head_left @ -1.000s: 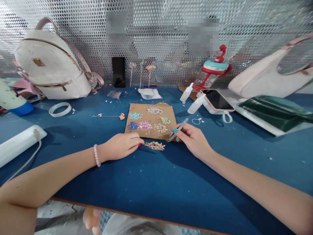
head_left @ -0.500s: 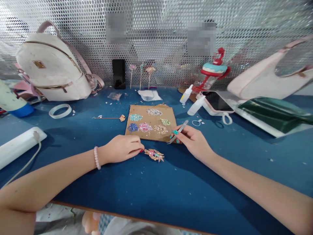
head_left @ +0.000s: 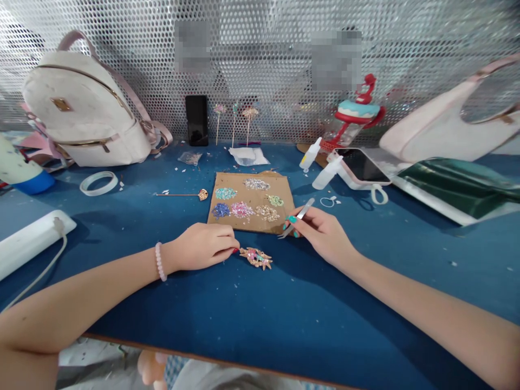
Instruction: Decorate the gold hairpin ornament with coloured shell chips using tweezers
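Observation:
My left hand (head_left: 203, 246) rests on the blue table (head_left: 260, 314) with its fingers pinched on the left end of a small gold ornament (head_left: 255, 257) set with coloured stones. My right hand (head_left: 320, 233) grips metal tweezers (head_left: 296, 218), whose tips point down at the near right corner of a brown cardboard piece (head_left: 252, 201). Several little heaps of coloured rhinestones lie on that cardboard. The ornament lies flat on the table just in front of the cardboard's near edge.
A white backpack (head_left: 85, 108) stands at the back left, with a tape ring (head_left: 98, 182) and a gold hairpin (head_left: 182, 194) near it. Glue bottles (head_left: 320, 168), a phone (head_left: 359, 165), a green-lined box (head_left: 455, 187) and a pink bag (head_left: 447, 119) sit at the right. A white power strip (head_left: 32, 241) lies left.
The ornament has been turned and drawn slightly nearer to me by my left hand. My right hand with the tweezers has barely shifted.

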`<action>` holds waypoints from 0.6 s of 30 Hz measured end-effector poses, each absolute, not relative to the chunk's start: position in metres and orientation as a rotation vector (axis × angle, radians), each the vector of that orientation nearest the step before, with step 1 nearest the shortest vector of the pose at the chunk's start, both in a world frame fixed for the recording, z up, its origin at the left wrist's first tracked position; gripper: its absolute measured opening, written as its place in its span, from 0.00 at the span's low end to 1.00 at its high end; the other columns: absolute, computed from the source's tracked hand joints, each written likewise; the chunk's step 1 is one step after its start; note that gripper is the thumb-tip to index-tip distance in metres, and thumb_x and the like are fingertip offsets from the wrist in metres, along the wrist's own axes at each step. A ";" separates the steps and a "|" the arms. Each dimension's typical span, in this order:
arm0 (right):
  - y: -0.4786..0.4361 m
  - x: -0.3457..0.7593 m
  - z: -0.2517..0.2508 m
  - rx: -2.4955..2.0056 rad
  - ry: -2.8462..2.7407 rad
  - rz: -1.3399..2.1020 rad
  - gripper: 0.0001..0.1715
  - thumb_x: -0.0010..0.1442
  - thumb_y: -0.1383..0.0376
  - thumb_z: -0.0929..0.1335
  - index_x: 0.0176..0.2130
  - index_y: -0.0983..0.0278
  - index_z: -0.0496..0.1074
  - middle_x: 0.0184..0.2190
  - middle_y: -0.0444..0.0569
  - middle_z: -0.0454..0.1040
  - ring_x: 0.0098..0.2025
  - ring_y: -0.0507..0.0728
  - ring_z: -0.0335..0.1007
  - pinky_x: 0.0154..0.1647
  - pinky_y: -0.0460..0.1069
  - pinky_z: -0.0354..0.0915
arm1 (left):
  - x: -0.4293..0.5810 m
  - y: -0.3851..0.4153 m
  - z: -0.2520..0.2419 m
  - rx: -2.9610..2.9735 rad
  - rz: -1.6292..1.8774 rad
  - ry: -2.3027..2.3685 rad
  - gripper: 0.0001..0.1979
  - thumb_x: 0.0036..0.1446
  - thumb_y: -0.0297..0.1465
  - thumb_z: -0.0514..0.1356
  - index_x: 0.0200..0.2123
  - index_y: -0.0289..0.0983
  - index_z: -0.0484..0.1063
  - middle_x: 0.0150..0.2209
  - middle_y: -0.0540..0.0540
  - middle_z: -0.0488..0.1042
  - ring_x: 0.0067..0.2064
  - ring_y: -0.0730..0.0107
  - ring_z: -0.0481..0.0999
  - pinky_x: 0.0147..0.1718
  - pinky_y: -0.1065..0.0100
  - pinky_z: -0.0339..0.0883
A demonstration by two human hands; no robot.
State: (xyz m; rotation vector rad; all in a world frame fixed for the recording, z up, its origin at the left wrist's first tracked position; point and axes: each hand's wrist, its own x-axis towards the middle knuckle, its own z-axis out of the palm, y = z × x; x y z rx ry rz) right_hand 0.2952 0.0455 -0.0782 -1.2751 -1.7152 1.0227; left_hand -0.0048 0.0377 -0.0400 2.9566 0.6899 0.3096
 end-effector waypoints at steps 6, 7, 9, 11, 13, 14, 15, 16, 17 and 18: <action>0.045 0.295 -0.076 -1.263 -1.740 1.013 0.17 0.65 0.57 0.65 0.47 0.67 0.68 0.42 0.49 0.72 0.39 0.53 0.71 0.40 0.52 0.71 | -0.005 0.038 -0.040 2.969 0.350 0.654 0.09 0.65 0.31 0.57 0.45 0.33 0.70 0.41 0.46 0.73 0.38 0.70 0.75 0.36 0.66 0.74; 0.045 0.295 -0.075 -1.260 -1.744 1.012 0.17 0.65 0.57 0.65 0.47 0.67 0.68 0.42 0.49 0.72 0.39 0.53 0.71 0.39 0.51 0.71 | -0.005 0.038 -0.039 2.971 0.356 0.648 0.09 0.65 0.31 0.57 0.45 0.33 0.70 0.40 0.46 0.73 0.38 0.70 0.75 0.36 0.66 0.74; 0.044 0.295 -0.074 -1.254 -1.752 1.006 0.17 0.65 0.57 0.65 0.47 0.67 0.68 0.41 0.49 0.72 0.38 0.52 0.71 0.38 0.51 0.71 | -0.005 0.038 -0.039 2.975 0.370 0.635 0.08 0.65 0.31 0.57 0.45 0.33 0.70 0.40 0.46 0.73 0.38 0.70 0.75 0.36 0.66 0.74; 0.044 0.294 -0.073 -1.249 -1.760 1.002 0.16 0.65 0.57 0.65 0.46 0.67 0.69 0.40 0.48 0.72 0.36 0.51 0.71 0.37 0.50 0.71 | -0.005 0.038 -0.039 2.978 0.384 0.625 0.08 0.65 0.31 0.57 0.45 0.33 0.70 0.40 0.46 0.73 0.38 0.70 0.75 0.36 0.66 0.74; 0.044 0.294 -0.073 -1.248 -1.764 0.998 0.16 0.65 0.57 0.65 0.45 0.67 0.69 0.39 0.48 0.72 0.35 0.51 0.70 0.36 0.49 0.71 | -0.005 0.039 -0.039 2.979 0.397 0.620 0.08 0.65 0.31 0.57 0.45 0.33 0.70 0.40 0.46 0.73 0.38 0.71 0.75 0.36 0.66 0.74; 0.044 0.294 -0.072 -1.248 -1.765 0.997 0.16 0.65 0.57 0.65 0.45 0.67 0.69 0.38 0.48 0.72 0.35 0.51 0.70 0.36 0.49 0.71 | -0.005 0.039 -0.039 2.979 0.402 0.618 0.08 0.65 0.31 0.57 0.44 0.33 0.70 0.40 0.46 0.73 0.37 0.71 0.75 0.35 0.66 0.74; 0.044 0.293 -0.072 -1.249 -1.765 0.996 0.16 0.65 0.57 0.65 0.45 0.67 0.69 0.38 0.48 0.72 0.35 0.51 0.70 0.35 0.49 0.71 | -0.005 0.039 -0.039 2.979 0.405 0.617 0.08 0.65 0.31 0.57 0.44 0.33 0.70 0.40 0.46 0.73 0.37 0.71 0.75 0.35 0.67 0.74; 0.044 0.293 -0.072 -1.249 -1.764 0.994 0.16 0.65 0.57 0.65 0.45 0.67 0.69 0.38 0.48 0.72 0.35 0.51 0.70 0.35 0.49 0.71 | -0.005 0.039 -0.039 2.979 0.409 0.616 0.08 0.65 0.31 0.57 0.44 0.33 0.70 0.39 0.47 0.73 0.37 0.71 0.75 0.35 0.67 0.74; 0.044 0.293 -0.072 -1.250 -1.764 0.992 0.16 0.65 0.57 0.65 0.45 0.67 0.69 0.38 0.48 0.72 0.35 0.51 0.70 0.35 0.49 0.71 | -0.004 0.038 -0.039 2.979 0.411 0.616 0.08 0.65 0.31 0.57 0.44 0.33 0.70 0.39 0.47 0.73 0.37 0.71 0.75 0.35 0.67 0.74; 0.043 0.293 -0.072 -1.250 -1.764 0.991 0.16 0.65 0.57 0.65 0.45 0.67 0.69 0.38 0.47 0.72 0.35 0.51 0.70 0.35 0.49 0.71 | -0.004 0.038 -0.039 2.978 0.413 0.617 0.08 0.65 0.31 0.57 0.44 0.33 0.70 0.39 0.47 0.73 0.37 0.71 0.75 0.35 0.67 0.74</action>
